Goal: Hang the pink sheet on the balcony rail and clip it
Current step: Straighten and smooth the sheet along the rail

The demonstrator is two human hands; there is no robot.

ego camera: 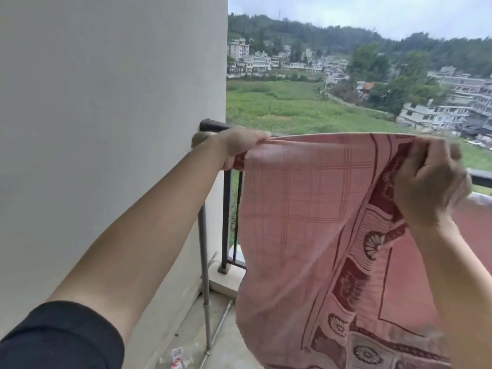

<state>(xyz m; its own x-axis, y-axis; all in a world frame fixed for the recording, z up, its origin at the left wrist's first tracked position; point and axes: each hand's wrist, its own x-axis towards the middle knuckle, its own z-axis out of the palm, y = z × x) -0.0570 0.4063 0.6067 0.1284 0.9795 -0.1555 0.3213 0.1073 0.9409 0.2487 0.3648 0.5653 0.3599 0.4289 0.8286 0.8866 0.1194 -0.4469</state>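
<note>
Pink patterned cloth sheet with dark red border [306,209] is stretched across centre-right of the frame, held up by its top edge between both hands. Left hand [239,147], centre frame, has its fingers curled over one corner of the sheet, right at the black metal balcony rail [213,126] where it meets the white wall [106,102]. Right hand [431,187], right edge of the frame, pinches the top edge further along.

The sheet hangs down on the person's side. Cannot tell if any of it has gone over the rail.

Judged progress: early. The sheet is spread and lined up with the rail, but draping is not clearly done. No clips are visible, so clipping is left.

A grey vertical pipe [203,235] runs beside the wall. A small wrapper [177,356] lies on the balcony floor [191,328], lower centre.
</note>
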